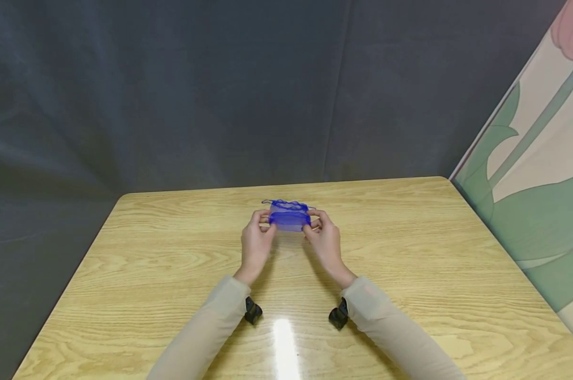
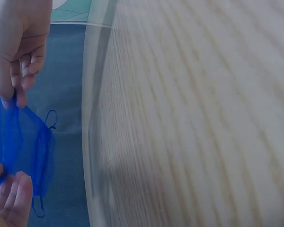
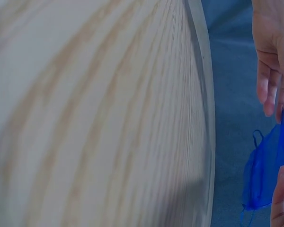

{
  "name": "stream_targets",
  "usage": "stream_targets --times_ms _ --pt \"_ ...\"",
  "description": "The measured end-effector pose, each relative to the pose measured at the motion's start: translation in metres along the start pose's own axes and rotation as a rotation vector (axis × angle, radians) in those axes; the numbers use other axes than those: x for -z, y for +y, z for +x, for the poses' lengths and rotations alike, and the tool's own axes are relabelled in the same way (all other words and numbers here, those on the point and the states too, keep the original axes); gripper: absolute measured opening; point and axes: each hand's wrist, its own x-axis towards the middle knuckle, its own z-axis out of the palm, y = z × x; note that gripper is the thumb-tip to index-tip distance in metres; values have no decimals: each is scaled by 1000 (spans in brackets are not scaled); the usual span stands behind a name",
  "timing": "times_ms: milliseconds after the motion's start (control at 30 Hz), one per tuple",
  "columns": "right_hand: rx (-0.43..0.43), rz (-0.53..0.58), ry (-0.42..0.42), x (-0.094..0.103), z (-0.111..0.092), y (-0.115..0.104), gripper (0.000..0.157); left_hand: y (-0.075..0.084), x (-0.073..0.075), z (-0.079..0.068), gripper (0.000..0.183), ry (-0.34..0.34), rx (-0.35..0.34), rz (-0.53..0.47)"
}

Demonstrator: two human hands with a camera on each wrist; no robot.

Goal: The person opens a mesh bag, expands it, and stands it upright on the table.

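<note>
The blue pouch [image 1: 290,221] looks like thin, sheer mesh cloth with a slight sheen, and the table [image 1: 395,243] under it has a smooth wood-grain top, glossy enough to throw back a hard white streak of light. The dark curtain [image 1: 219,95] is matt, softly creased cloth, and the pale sleeves [image 1: 196,332] are matt fabric too. The wrist devices [image 1: 253,312] look like black plastic.

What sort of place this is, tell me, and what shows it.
Likely an indoor filming or work corner: a wood-grain table stands before a dark, curtain-like backdrop, with a flower-patterned panel on the right.
</note>
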Motion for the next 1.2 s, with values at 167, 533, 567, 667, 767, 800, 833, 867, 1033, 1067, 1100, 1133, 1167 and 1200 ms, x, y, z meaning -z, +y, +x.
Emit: stream_targets --times_ms 167,533,567,667,767,800,833,867,1033,1067,1100,1133,1167,1200 --pt "-2 -13 -6 0 1 -1 32 -1 0 0 27 13 -7 9" --pt "-37 -23 1 0 -1 -2 32 -4 0 -2 29 -10 27 -19" --pt "-43 -16 3 0 -1 -2 32 -4 0 -2 30 -12 24 -23" --pt "-47 2 3 -1 -1 -1 32 -4 0 -3 34 -13 3 -43" --pt "-38 -1 -2 0 -1 -1 32 -5 -2 -2 37 -14 -8 -87" --pt "-33 -11 -2 0 -1 -1 33 -5 -2 -2 38 -13 -7 -109" --pt "-30 -24 -2 0 0 -1 33 -5 -2 -2 38 -11 1 -127" --pt "-27 -37 -2 1 0 -2 34 -5 -3 -1 39 -10 14 -147" --pt "-5 -52 12 1 0 -3 35 -1 -1 -1 39 -7 74 -205" --pt "2 -51 15 1 0 -3 35 0 -1 -1 40 -7 82 -211" --pt "10 -50 19 0 0 -3 35 1 -1 -2 40 -7 86 -213" --pt "18 -50 23 0 0 -3 35 1 0 -1 40 -7 85 -215" --pt "25 -50 27 0 0 -3 35 1 0 -1 40 -8 89 -221" --pt "32 -50 30 0 1 -3 36 1 0 -2 40 -10 92 -227"
